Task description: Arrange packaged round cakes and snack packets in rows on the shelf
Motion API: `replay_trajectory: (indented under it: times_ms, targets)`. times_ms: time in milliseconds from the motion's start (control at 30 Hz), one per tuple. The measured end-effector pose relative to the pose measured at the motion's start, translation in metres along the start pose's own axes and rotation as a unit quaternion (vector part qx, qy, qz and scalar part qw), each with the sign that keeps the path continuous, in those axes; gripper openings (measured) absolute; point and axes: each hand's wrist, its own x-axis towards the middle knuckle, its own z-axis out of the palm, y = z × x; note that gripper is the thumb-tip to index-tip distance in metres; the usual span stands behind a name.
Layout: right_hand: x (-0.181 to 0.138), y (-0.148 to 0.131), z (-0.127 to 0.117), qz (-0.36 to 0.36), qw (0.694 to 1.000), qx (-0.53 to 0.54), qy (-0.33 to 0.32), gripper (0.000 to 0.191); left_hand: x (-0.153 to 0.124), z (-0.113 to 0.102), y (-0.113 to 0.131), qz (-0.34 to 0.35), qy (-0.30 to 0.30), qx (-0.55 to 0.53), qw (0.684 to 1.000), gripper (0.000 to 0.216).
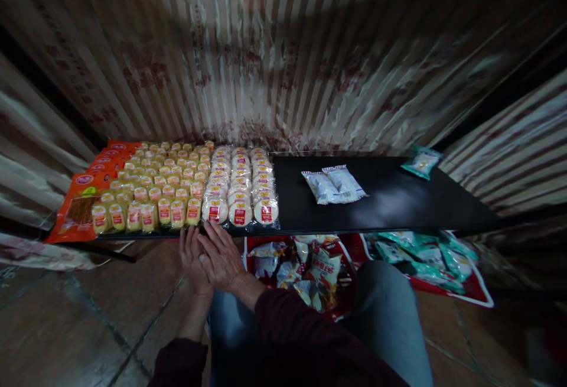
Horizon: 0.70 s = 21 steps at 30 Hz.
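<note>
My right hand [222, 257] lies partly across my left hand [194, 263] at the front edge of the black shelf [390, 210]. Both have their fingers stretched out and hold nothing that I can see. The right fingertips reach the front of a row of round white wrapped cakes [215, 212]. My left fingertips are just below the small yellow wrapped cakes [178, 214], and whether they touch them I cannot tell. The yellow cakes stand in tight rows, with three columns of white ones to their right.
Orange packets [80, 204] line the shelf's left end. Two pale packets [334, 185] lie mid-shelf, and a green packet [422, 161] at the far right. Below are a red basket of snack packets [349, 257] and a red tray [481, 292] with green packets. Striped cloth [274, 68] hangs behind.
</note>
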Motion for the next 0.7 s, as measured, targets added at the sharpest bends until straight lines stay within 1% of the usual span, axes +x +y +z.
replay_trajectory:
  times_ms: [67, 133, 267, 367, 467, 567, 633, 700]
  targets:
    - [-0.012, 0.002, -0.012, 0.013, 1.0, 0.005, 0.008, 0.046, -0.007, 0.0, 0.014, -0.001, -0.002, -0.016, 1.0, 0.039]
    - [-0.025, 0.004, -0.025, 0.027, 0.999, 0.011, 0.018, 0.046, -0.015, 0.0, 0.031, -0.002, -0.017, -0.036, 0.999, 0.041]
    - [-0.056, 0.009, -0.049, 0.069, 0.996, 0.019, 0.053, 0.048, -0.032, 0.002, 0.065, 0.009, -0.07, -0.106, 0.992, 0.045]
    - [-0.083, 0.017, -0.064, 0.109, 0.99, 0.011, 0.091, 0.047, -0.046, 0.013, 0.089, 0.011, -0.108, -0.157, 0.982, 0.044]
    - [-0.107, 0.032, -0.078, 0.148, 0.982, -0.006, 0.118, 0.046, -0.056, 0.031, 0.113, 0.008, -0.178, -0.192, 0.965, 0.043]
    - [-0.127, 0.054, -0.089, 0.199, 0.971, -0.026, 0.13, 0.046, -0.063, 0.053, 0.136, 0.004, -0.253, -0.209, 0.945, 0.045]
    - [-0.139, 0.069, -0.093, 0.243, 0.96, -0.037, 0.135, 0.044, -0.069, 0.066, 0.149, -0.008, -0.307, -0.207, 0.929, 0.044]
    - [-0.151, 0.083, -0.096, 0.272, 0.952, -0.048, 0.128, 0.041, -0.077, 0.078, 0.159, -0.018, -0.363, -0.181, 0.914, 0.042]
